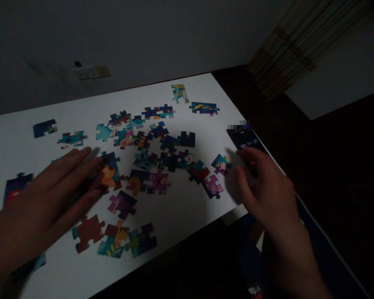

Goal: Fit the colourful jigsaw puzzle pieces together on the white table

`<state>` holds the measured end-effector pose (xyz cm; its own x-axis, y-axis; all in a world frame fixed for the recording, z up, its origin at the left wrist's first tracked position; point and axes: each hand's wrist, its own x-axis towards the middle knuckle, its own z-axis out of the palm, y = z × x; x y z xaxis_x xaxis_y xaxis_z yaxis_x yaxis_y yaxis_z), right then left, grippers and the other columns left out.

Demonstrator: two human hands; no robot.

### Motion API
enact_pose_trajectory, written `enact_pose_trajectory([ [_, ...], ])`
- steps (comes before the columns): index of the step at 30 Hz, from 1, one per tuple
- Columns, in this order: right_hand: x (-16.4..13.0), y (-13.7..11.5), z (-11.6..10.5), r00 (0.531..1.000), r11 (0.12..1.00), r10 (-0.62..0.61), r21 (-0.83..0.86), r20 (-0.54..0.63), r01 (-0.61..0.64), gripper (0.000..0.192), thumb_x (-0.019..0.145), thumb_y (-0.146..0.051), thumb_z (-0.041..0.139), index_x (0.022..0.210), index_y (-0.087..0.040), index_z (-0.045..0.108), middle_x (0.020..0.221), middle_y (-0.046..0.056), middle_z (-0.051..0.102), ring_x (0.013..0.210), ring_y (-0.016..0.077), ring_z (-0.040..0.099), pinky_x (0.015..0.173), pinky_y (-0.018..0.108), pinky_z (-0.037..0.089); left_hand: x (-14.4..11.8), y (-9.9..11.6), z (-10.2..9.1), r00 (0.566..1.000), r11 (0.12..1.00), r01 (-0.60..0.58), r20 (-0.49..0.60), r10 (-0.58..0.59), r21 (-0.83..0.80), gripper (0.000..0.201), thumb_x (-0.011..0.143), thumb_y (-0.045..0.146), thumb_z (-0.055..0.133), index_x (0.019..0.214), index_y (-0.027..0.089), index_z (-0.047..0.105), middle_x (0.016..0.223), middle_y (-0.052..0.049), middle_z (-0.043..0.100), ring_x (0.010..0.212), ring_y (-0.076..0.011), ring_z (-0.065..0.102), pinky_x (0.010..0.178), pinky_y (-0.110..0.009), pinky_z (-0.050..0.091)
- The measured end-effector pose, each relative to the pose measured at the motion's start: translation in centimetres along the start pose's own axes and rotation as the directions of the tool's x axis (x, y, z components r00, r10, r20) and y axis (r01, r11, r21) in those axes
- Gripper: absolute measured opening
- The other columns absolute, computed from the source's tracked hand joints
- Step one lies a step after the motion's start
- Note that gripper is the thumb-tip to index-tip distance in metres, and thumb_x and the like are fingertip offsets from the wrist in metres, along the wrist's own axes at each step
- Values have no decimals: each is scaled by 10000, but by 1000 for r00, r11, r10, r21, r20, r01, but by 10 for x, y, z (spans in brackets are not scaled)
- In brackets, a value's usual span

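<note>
Jigsaw puzzle pieces (158,181) in blue, purple, teal and red lie spread over a white table. My left hand (59,187) is stretched flat, fingers extended, above pieces on the left side. Its fingertips are nearest a blue piece with an orange figure (110,170), and the hand hides part of what lies beneath. At the right edge, my right hand (271,195) has its thumb and index finger apart, with nothing visible between them. Close to it are a small colourful piece (222,164) and a purple piece with ringed spots (213,185).
A phone (244,139) showing a running-time display lies at the table's right edge, partly behind my right hand. The white table (187,216) meets a wall with a socket panel (92,72). A curtain (283,54) hangs at the far right, and the room is dim.
</note>
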<state>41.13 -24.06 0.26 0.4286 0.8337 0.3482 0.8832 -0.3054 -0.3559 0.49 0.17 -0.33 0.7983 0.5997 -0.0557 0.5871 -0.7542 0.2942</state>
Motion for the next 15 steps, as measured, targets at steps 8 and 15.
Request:
enact_pose_trajectory([
  [8,13,3,14,960,995,-104,20,259,102,517,1085,-391,584,1530,-140,653,1366,235,768,1245,447,741,1037,669,623,1,16,6,998,996,-15,55,11,86,703,1168,601,414,1787,270,387,1901,-129,315,1748,-419,310,1416,-672,312],
  [15,25,21,18,926,987,-157,35,345,155,536,1038,-421,586,1517,-190,655,1337,235,754,1207,505,715,1003,724,591,8,22,9,995,999,-24,94,22,27,687,1176,503,461,1776,174,418,1906,-199,239,1764,-445,242,1421,-716,246],
])
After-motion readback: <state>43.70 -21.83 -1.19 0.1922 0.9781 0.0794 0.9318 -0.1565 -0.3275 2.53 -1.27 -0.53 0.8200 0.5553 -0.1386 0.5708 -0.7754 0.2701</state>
